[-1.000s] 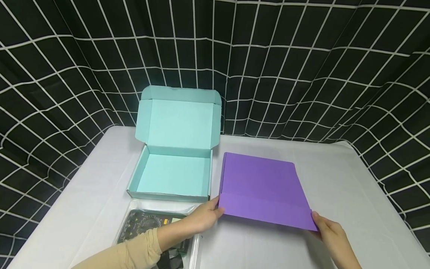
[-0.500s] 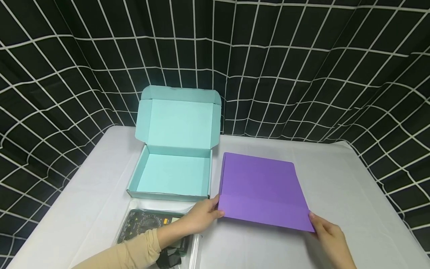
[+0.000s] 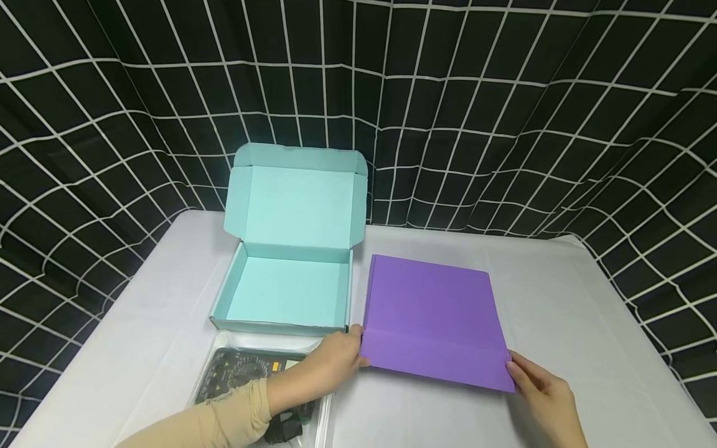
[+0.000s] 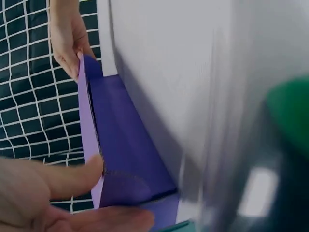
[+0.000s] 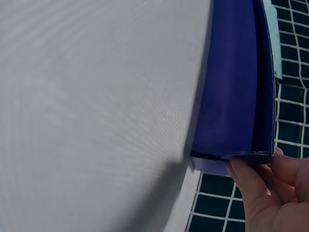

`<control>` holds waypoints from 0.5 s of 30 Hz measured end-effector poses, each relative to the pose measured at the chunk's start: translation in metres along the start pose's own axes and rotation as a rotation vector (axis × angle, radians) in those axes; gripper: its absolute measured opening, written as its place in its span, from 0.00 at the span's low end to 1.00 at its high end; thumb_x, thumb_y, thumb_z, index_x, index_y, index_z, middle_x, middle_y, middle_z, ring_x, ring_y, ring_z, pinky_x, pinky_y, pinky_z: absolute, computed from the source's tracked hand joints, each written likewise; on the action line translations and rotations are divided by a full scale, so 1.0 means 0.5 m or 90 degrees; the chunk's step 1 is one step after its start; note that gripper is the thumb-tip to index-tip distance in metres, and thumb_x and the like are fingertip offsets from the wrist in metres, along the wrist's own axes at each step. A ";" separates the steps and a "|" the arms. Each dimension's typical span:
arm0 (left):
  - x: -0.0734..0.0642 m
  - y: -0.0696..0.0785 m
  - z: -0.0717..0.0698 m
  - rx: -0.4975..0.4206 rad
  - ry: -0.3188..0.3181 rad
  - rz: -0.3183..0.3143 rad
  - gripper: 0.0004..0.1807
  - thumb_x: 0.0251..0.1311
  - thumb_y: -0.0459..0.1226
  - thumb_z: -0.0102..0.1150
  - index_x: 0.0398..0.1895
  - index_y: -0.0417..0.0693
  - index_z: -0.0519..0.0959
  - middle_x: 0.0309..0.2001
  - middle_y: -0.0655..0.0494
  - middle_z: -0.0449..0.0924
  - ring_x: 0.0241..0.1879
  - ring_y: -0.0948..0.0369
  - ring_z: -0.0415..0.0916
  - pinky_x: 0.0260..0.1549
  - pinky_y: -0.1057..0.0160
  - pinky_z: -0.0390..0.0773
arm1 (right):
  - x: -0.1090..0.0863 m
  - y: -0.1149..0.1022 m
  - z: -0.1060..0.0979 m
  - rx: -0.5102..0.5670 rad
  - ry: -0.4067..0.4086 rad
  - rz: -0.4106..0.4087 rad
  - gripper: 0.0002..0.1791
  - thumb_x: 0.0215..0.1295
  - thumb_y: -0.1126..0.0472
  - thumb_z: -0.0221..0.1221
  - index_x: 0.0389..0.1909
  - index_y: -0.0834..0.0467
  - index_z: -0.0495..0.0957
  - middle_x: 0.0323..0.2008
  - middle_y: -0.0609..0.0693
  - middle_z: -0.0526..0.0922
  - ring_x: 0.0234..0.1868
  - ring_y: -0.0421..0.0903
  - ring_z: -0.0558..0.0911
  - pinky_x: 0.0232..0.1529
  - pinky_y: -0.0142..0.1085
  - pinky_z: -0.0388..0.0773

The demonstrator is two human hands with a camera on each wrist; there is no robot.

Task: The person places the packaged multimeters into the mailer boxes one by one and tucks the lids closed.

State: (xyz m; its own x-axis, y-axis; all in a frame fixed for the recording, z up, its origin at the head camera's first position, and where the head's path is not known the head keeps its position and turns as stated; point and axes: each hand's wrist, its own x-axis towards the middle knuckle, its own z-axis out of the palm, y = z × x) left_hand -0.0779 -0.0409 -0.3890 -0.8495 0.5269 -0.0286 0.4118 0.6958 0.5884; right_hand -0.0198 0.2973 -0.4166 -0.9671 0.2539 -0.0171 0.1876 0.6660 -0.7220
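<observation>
A purple cardboard mailer box point(image 3: 434, 311) lies on the white table, its lid down almost flat and its front flap sticking out toward me. At the flap's near left corner, my left hand point(image 3: 330, 364) grips the box, thumb point(image 4: 79, 176) on the flap's edge and fingers along the side. My right hand point(image 3: 543, 389) pinches the near right corner of the flap between thumb and fingers. From the right wrist view, a narrow gap shows between the flap and the box's front wall point(image 5: 229, 92).
Left of it stands a turquoise box point(image 3: 288, 289) with its lid raised. In front of that, partly under my left forearm, lies a clear plastic tray point(image 3: 325, 417) holding a dark multimeter point(image 3: 229, 373). A black grid-patterned curtain point(image 3: 448, 124) encloses the table point(image 3: 594, 323).
The purple flap has tilted lower and closer to me. My right hand has shifted slightly left and down with its corner; the left hand stays at the left corner.
</observation>
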 end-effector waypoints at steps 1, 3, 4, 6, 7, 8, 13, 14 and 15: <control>0.002 0.001 -0.006 0.011 -0.014 0.000 0.22 0.56 0.37 0.66 0.45 0.27 0.71 0.25 0.44 0.79 0.20 0.60 0.75 0.17 0.69 0.75 | 0.001 0.002 -0.001 -0.002 -0.002 -0.008 0.23 0.70 0.56 0.57 0.56 0.70 0.77 0.48 0.62 0.83 0.40 0.15 0.69 0.35 0.12 0.69; 0.005 0.002 -0.025 -0.013 -0.058 -0.016 0.27 0.55 0.37 0.68 0.51 0.26 0.70 0.33 0.39 0.82 0.29 0.56 0.80 0.27 0.64 0.81 | 0.004 0.006 -0.005 0.001 -0.019 -0.024 0.24 0.70 0.55 0.57 0.58 0.69 0.76 0.48 0.47 0.84 0.43 0.13 0.67 0.38 0.11 0.66; 0.006 0.003 -0.037 -0.043 -0.086 -0.028 0.31 0.55 0.37 0.68 0.55 0.26 0.69 0.40 0.36 0.82 0.36 0.52 0.81 0.36 0.59 0.82 | 0.005 0.007 -0.009 0.007 -0.031 -0.031 0.24 0.70 0.55 0.57 0.59 0.69 0.75 0.48 0.39 0.82 0.44 0.13 0.67 0.40 0.11 0.65; 0.012 0.002 -0.063 -0.134 -0.132 -0.059 0.39 0.53 0.37 0.69 0.64 0.27 0.63 0.55 0.32 0.75 0.53 0.45 0.77 0.52 0.51 0.77 | 0.012 0.010 -0.018 0.029 -0.068 -0.044 0.26 0.71 0.56 0.56 0.62 0.69 0.72 0.48 0.26 0.76 0.47 0.13 0.65 0.43 0.10 0.62; 0.016 0.001 -0.075 -0.197 -0.152 -0.074 0.42 0.53 0.35 0.69 0.68 0.27 0.60 0.62 0.31 0.69 0.59 0.43 0.71 0.58 0.48 0.72 | 0.016 0.011 -0.024 0.039 -0.087 -0.050 0.27 0.71 0.56 0.56 0.64 0.69 0.70 0.47 0.22 0.72 0.48 0.13 0.65 0.44 0.10 0.61; 0.021 -0.001 -0.084 -0.261 -0.164 -0.085 0.44 0.53 0.34 0.69 0.70 0.28 0.57 0.66 0.31 0.64 0.65 0.41 0.65 0.63 0.46 0.67 | 0.021 0.012 -0.028 0.059 -0.105 -0.058 0.28 0.71 0.57 0.56 0.65 0.70 0.68 0.48 0.20 0.71 0.49 0.14 0.66 0.45 0.10 0.62; 0.054 -0.025 -0.094 -0.514 -0.166 -0.128 0.53 0.49 0.23 0.67 0.75 0.32 0.45 0.75 0.37 0.43 0.73 0.42 0.45 0.70 0.48 0.51 | 0.052 0.015 -0.042 0.210 -0.188 -0.100 0.31 0.70 0.67 0.54 0.70 0.71 0.57 0.55 0.22 0.71 0.54 0.19 0.70 0.49 0.12 0.65; 0.061 -0.030 -0.090 -0.534 -0.162 -0.137 0.54 0.48 0.22 0.67 0.75 0.33 0.44 0.76 0.38 0.42 0.73 0.42 0.44 0.70 0.48 0.51 | 0.058 0.017 -0.041 0.253 -0.206 -0.110 0.32 0.70 0.69 0.53 0.71 0.72 0.55 0.56 0.22 0.71 0.55 0.20 0.70 0.50 0.13 0.66; 0.067 -0.034 -0.084 -0.548 -0.159 -0.146 0.55 0.47 0.21 0.66 0.76 0.34 0.44 0.76 0.38 0.41 0.73 0.41 0.44 0.70 0.49 0.51 | 0.064 0.018 -0.039 0.296 -0.225 -0.118 0.33 0.69 0.72 0.53 0.72 0.72 0.52 0.58 0.23 0.71 0.57 0.21 0.69 0.51 0.14 0.66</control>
State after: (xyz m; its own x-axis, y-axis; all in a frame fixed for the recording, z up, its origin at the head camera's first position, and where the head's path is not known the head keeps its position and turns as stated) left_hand -0.1273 -0.0556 -0.3660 -0.7432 0.5800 -0.3335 -0.2302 0.2463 0.9414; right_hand -0.0455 0.3250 -0.4104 -0.9898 -0.1385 -0.0337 -0.0066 0.2809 -0.9597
